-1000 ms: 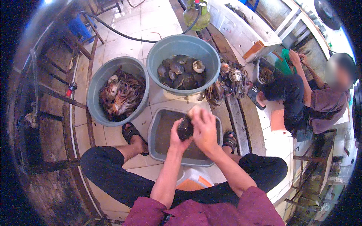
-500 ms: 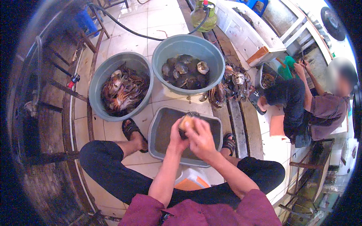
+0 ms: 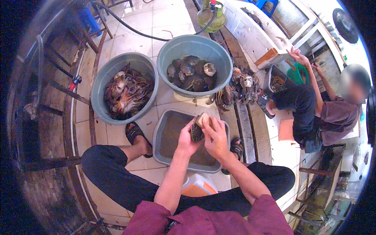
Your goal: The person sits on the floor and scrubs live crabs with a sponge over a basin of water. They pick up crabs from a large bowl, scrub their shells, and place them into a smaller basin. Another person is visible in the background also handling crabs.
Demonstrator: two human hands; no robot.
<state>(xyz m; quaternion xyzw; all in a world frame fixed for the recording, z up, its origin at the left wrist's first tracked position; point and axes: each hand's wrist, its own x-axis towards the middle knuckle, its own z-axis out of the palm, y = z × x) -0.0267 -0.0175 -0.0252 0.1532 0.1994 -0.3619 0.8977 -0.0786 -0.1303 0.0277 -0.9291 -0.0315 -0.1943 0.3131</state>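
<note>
Dark shell (image 3: 197,134), likely light and stiff but slippery if wet and perhaps brittle at its edge, would be best cradled from beneath with a firm pinch on its rim. It is held above the grey basin (image 3: 155,141), gripped by the left hand (image 3: 188,141) from about its 8 o'clock, those fingertips mostly hidden. At its 1 o'clock sits a pale block (image 3: 202,119), clasped by the curled fingers of the right hand (image 3: 215,139), which comes in from 4 o'clock
</note>
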